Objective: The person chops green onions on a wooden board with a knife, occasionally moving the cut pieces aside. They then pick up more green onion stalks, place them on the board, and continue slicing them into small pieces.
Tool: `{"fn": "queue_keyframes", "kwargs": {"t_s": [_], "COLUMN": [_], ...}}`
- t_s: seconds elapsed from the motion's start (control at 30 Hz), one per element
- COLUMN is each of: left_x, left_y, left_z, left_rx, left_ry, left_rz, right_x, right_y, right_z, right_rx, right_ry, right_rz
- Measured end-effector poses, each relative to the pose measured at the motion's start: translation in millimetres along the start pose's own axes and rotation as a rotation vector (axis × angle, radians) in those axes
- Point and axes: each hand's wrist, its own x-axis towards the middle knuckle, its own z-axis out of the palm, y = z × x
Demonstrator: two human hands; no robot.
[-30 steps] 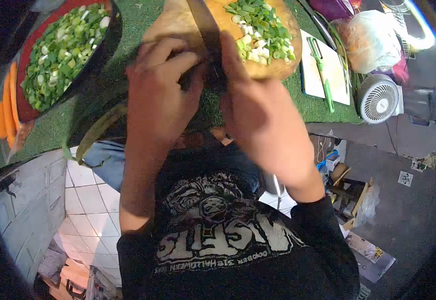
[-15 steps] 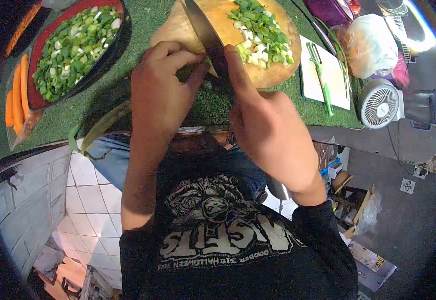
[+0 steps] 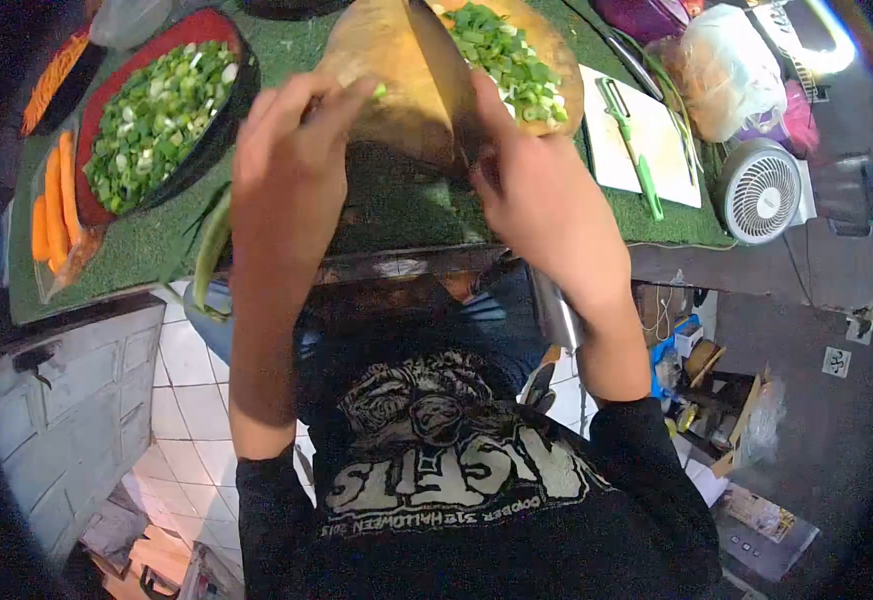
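My right hand point(image 3: 546, 200) is wrapped round the handle of a large knife point(image 3: 443, 65), its blade upright over the round wooden board point(image 3: 381, 50). Chopped green onion point(image 3: 516, 70) lies on the board to the right of the blade. At the board's left edge my left hand point(image 3: 291, 150) has its fingers drawn together, with a small green end showing at the fingertips. A long green onion leaf point(image 3: 212, 250) trails beside that wrist and hangs over the table edge; its middle part is hidden behind the hand.
To the left are a red tray point(image 3: 89, 150) of chopped green onion, carrots point(image 3: 56, 205) in plastic and a dark dish of orange shreds point(image 3: 56, 80). On the right lie a white board point(image 3: 666, 150) with a green peeler point(image 3: 636, 150), a small fan point(image 3: 761, 192) and bagged produce point(image 3: 731, 75).
My left hand has moved left, away from the blade. The knife has shifted slightly, still in my right hand. The trailing leaf now hangs more steeply, and the view has shifted a little.
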Motion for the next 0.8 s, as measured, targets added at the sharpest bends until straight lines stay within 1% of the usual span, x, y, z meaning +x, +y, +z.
{"fn": "queue_keyframes", "kwargs": {"t_s": [0.03,0.07,0.13,0.17,0.2,0.27,0.3,0.37,0.4,0.47,0.5,0.57,0.6,0.67,0.7,0.77,0.8], "left_x": [6,10,16,12,12,10,9,7,6,7,8,10,10,10,10,10,9], "left_y": [4,6,4,-6,-6,-1,-1,0,2,7,9,13,14,13,12,10,9], "left_z": [-1,3,15,30,31,31,31,31,32,34,34,33,33,35,35,38,37], "left_rx": [0.012,0.015,0.089,0.079,0.090,-0.081,-0.078,-0.183,-0.184,-0.215,-0.216,-0.222,-0.224,-0.169,-0.168,-0.174,-0.181], "left_ry": [0.039,0.038,-0.076,-0.066,-0.062,-0.058,-0.063,-0.022,-0.028,-0.005,-0.011,-0.027,-0.031,-0.007,-0.012,0.004,-0.004], "left_rz": [0.015,0.027,0.147,0.229,0.234,0.114,0.120,0.058,0.059,-0.144,-0.143,-0.240,-0.243,-0.215,-0.223,-0.183,-0.191], "right_x": [2,6,13,13,13,7,5,0,-1,-5,-7,-12,-13,-15,-18,-22,-20], "right_y": [9,11,12,19,19,15,13,9,10,15,17,19,15,1,-6,-14,-13], "right_z": [7,3,-7,-5,-7,-14,-16,-20,-18,-11,-8,-3,-5,-16,-20,-24,-22], "right_rx": [-0.034,-0.030,0.056,0.073,0.079,0.036,0.042,0.115,0.119,0.061,0.031,-0.034,-0.032,0.003,0.005,0.098,0.097], "right_ry": [0.105,0.116,0.039,0.110,0.118,0.120,0.124,-0.032,-0.033,0.013,0.036,0.079,0.074,-0.083,-0.092,-0.254,-0.264], "right_rz": [-0.033,-0.029,0.050,-0.021,-0.029,-0.015,-0.011,0.036,0.040,-0.118,-0.198,-0.355,-0.351,-0.117,-0.116,0.045,0.052]}}
